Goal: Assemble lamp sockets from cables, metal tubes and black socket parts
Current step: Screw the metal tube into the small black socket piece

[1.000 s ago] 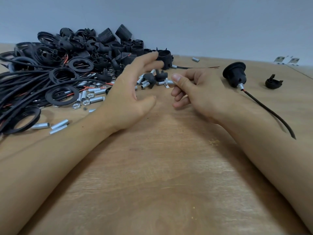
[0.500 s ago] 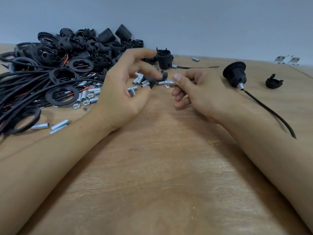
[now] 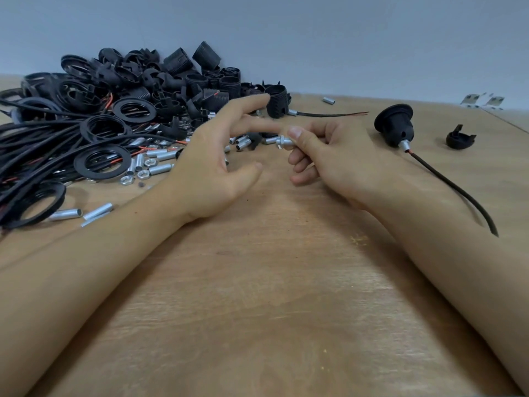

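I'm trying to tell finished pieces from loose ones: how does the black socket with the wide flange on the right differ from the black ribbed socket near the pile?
The black flanged socket is smooth, has a wide rim and stands apart on the wooden table; the black ribbed socket is threaded, rimless and sits at the pile's edge. Both have a silver metal tube and a black cable coming out.

The table [image 3: 272, 296] is light brown wood with a pale grain pattern. On its far left corner, the heap of socket parts [image 3: 160, 78] is all black, and the cables [image 3: 34, 144] beside the heap are black with thin red wires. The small tubes [image 3: 160, 169] near the heap are shiny silver. The wall [image 3: 315, 38] behind the table is plain grey-blue.
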Demonstrator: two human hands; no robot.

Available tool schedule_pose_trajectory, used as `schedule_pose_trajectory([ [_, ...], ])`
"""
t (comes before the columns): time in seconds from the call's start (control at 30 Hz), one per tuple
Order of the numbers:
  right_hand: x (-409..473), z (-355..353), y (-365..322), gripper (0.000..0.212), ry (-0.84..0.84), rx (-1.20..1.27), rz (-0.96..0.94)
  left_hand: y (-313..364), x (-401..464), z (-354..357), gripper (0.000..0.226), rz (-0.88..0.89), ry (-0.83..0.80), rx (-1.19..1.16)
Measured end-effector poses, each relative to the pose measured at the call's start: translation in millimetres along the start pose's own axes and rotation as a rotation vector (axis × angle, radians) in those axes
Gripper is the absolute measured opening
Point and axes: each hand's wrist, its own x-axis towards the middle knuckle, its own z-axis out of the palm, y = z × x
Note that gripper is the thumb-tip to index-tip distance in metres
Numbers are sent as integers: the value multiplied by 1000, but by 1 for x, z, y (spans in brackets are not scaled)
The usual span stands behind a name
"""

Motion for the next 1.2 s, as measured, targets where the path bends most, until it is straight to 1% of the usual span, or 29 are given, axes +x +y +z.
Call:
schedule_pose_trajectory([
  [0.07, 1, -1, 1, 21, 40, 10, 4, -1, -1, 0, 56, 74, 41, 13],
  [0.1, 1, -2, 1, 20, 64, 9, 6, -1, -1, -1, 49, 78, 86, 31],
  [0.17, 3, -4, 2, 18, 109, 1, 11, -4, -1, -4, 40, 17, 186, 125],
  [0.27, 4, -6, 4, 17, 135, -15, 21, -15, 2, -13, 32, -123, 270, 432],
  [0.33, 4, -6, 5, 17, 135, -19, 25, -21, 3, -18, 27, -216, 244, 564],
  [0.4, 5, -5, 5, 17, 135, -19, 28, -25, 3, -21, 31, -276, 179, 634],
  [0.43, 5, -5, 6, 17, 136, -20, 30, -26, 4, -21, 36, -269, 141, 654],
  [0.5, 5, -4, 6, 16, 133, -24, 29, -24, 7, -22, 47, -166, 32, 677],
  [0.57, 4, -3, 5, 16, 120, -23, 22, -22, 9, -19, 56, -51, -124, 699],
  [0.63, 3, -2, 5, 17, 110, -24, 18, -22, 10, -14, 62, -35, -221, 741],
  [0.7, 2, -1, 5, 17, 103, -32, 15, -23, 11, -14, 62, -65, -201, 745],
  [0.8, 3, -1, 5, 17, 96, -35, 15, -27, 12, -18, 48, -63, -85, 683],
  [0.9, 3, -2, 6, 16, 95, -43, 11, -30, 12, -18, 48, -115, -10, 650],
  [1.03, 4, -2, 7, 16, 87, -42, 19, -31, 12, -18, 44, -157, -49, 663],
  [1.13, 3, -3, 7, 16, 77, -47, 21, -29, 14, -18, 37, -157, -11, 624],
  [1.2, 3, -3, 6, 15, 67, -37, 20, -24, 14, -17, 35, -107, 45, 580],
])
